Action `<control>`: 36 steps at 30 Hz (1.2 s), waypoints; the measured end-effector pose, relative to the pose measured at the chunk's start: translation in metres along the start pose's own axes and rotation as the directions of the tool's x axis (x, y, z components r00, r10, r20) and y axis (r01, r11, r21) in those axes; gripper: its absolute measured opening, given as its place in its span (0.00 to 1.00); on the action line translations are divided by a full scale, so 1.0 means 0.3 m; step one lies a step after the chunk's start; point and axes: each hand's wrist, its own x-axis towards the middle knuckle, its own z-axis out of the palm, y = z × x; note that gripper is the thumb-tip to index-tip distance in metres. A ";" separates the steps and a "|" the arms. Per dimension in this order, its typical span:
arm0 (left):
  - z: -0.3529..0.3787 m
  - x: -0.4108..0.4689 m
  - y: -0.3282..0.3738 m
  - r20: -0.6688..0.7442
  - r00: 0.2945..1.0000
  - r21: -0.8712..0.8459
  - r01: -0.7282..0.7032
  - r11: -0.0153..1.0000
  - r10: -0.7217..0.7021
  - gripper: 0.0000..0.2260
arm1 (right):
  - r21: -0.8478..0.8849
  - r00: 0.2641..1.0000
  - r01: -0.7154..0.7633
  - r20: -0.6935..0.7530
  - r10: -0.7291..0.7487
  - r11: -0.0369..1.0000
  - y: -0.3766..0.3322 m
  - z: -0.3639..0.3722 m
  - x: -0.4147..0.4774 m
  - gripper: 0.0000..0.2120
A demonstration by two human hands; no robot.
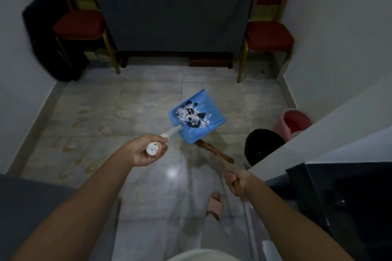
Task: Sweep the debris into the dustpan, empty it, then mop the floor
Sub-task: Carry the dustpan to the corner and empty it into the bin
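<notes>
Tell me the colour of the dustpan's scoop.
Blue dustpan, with a white handle; seen in the head view.

debris (pixel 194 117) in dustpan (pixel 209 103), bin (pixel 263 144) to right, table (pixel 171 15) behind btwn chairs (pixel 79 27)

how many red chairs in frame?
2. One red-cushioned chair with a gold metal frame stands left of the grey-draped table; the other red-cushioned chair stands right of it, near the white wall. More may be hidden behind the table.

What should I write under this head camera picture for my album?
Left hand lifts a blue dustpan full of debris; right hand grips the broom.
</notes>
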 end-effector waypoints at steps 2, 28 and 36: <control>0.067 0.058 0.078 0.004 0.999 0.057 0.040 0.998 -0.040 0.02 | -0.004 1.000 -0.026 0.010 0.026 1.000 -0.089 -0.026 0.017 0.14; 0.622 0.516 0.318 0.105 0.994 0.992 -0.104 -0.074 0.013 0.38 | 0.347 0.996 -0.091 0.055 0.077 0.933 -0.523 -0.205 0.092 0.17; 0.594 0.552 0.279 0.252 0.965 0.896 -0.206 -0.392 0.069 0.38 | 0.359 0.998 -0.063 0.024 0.059 0.931 -0.502 -0.200 0.120 0.15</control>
